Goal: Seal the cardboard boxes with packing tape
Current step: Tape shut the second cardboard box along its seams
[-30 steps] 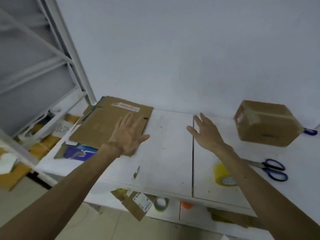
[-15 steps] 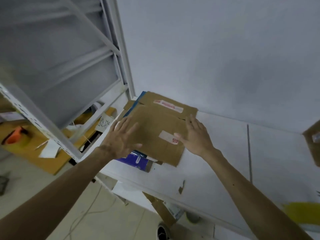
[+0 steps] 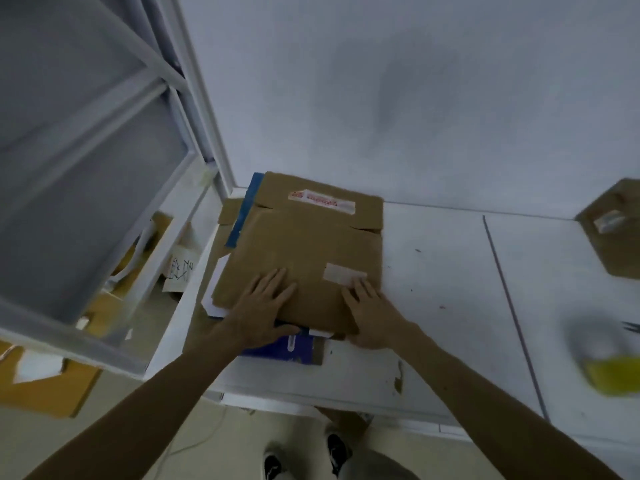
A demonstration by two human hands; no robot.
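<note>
A stack of flattened brown cardboard boxes point(image 3: 304, 251) lies at the back left of the white table point(image 3: 440, 306), with tape strips stuck on the top sheets. My left hand point(image 3: 263, 306) rests flat on the near left part of the top sheet, thumb along its near edge. My right hand point(image 3: 370, 313) lies with straight fingers on the near right corner, just below a pale tape strip. A blurred yellow roll of packing tape point(image 3: 613, 372) sits at the right edge. An assembled cardboard box point(image 3: 616, 230) shows partly at the far right.
A blue flattened carton point(image 3: 287, 348) sticks out under the stack toward me. A white metal shelf frame point(image 3: 114, 202) stands to the left, with cardboard and papers below it. The white wall is close behind. My shoes point(image 3: 304, 455) show below the table edge.
The view has swung left and down from the table's middle to the flat cardboard. Both hands have come onto the near edge of the top sheet.
</note>
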